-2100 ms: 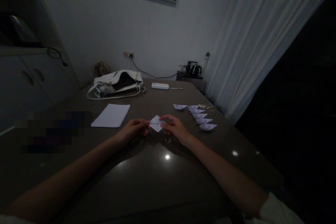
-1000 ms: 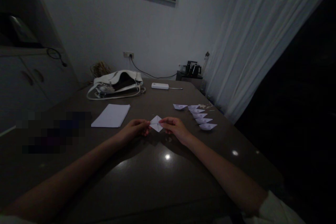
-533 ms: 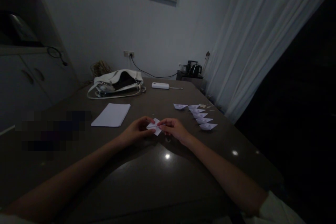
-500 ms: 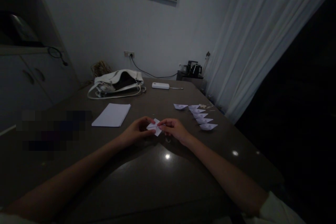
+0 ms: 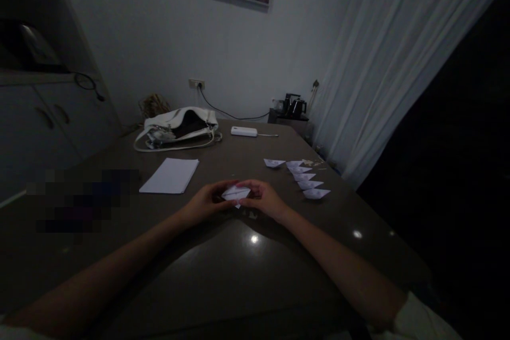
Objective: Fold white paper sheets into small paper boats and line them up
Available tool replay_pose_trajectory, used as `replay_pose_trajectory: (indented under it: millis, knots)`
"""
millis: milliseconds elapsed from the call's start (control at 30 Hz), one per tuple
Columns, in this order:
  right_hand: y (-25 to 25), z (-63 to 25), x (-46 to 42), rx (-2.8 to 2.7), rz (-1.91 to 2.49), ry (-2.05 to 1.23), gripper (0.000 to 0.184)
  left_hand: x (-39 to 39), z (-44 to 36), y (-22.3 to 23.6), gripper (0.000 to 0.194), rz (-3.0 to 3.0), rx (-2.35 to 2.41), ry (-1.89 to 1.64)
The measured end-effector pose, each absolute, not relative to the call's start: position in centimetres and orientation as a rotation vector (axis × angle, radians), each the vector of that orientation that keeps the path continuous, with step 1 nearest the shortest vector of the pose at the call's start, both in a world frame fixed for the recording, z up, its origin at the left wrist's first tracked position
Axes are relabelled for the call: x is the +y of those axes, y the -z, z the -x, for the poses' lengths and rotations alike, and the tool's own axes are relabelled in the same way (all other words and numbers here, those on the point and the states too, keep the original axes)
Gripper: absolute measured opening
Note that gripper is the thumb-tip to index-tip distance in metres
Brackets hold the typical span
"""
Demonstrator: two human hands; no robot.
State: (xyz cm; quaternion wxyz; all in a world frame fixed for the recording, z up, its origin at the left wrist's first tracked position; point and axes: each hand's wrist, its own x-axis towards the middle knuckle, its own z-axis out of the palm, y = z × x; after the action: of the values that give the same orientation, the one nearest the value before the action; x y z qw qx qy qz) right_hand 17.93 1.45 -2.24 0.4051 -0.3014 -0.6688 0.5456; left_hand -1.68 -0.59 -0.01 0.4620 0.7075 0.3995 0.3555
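Note:
A small piece of folded white paper (image 5: 236,193), roughly diamond-shaped with a crease across it, is held just above the table in the middle of the head view. My left hand (image 5: 207,201) grips its left side, with fingers along the far edge and the thumb at the near edge. On the other side my right hand (image 5: 266,200) pinches the paper between thumb and fingers. Both hands are closed on it, and their fingertips nearly meet. Several folded paper boats (image 5: 313,184) stand to the right, mostly in a slanting row, with one boat (image 5: 274,163) a little apart.
A stack of white paper (image 5: 170,175) lies left of my hands on the dark table (image 5: 247,287). Farther back are a white handbag (image 5: 179,122) and a white power bank (image 5: 244,132) with a short cable. Small scraps (image 5: 312,162) lie beyond the boats.
My right fingers have shifted from the paper's middle to its right side and spread along its far and near edges. The paper now shows a wider, flatter shape.

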Motion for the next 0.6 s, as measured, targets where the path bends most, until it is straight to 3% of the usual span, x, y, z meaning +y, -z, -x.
replay_pose_trajectory:
  millis: [133, 400, 600]
  knots:
    - [2.31, -18.03, 1.5, -1.725, 0.792, -1.335, 0.044, -0.63, 1.78, 0.42, 0.071, -1.843, 1.037, -0.834]
    - [2.0, -17.96, 1.29, -1.73, 0.762, -1.336, 0.044, -0.83, 1.79, 0.1, 0.051, -1.999, 0.971, -0.82]
    - [2.27, -18.04, 1.58, -1.719, 0.798, -1.31, 0.044, -0.77, 1.86, -0.01, 0.054, -1.997, 0.991, -0.765]
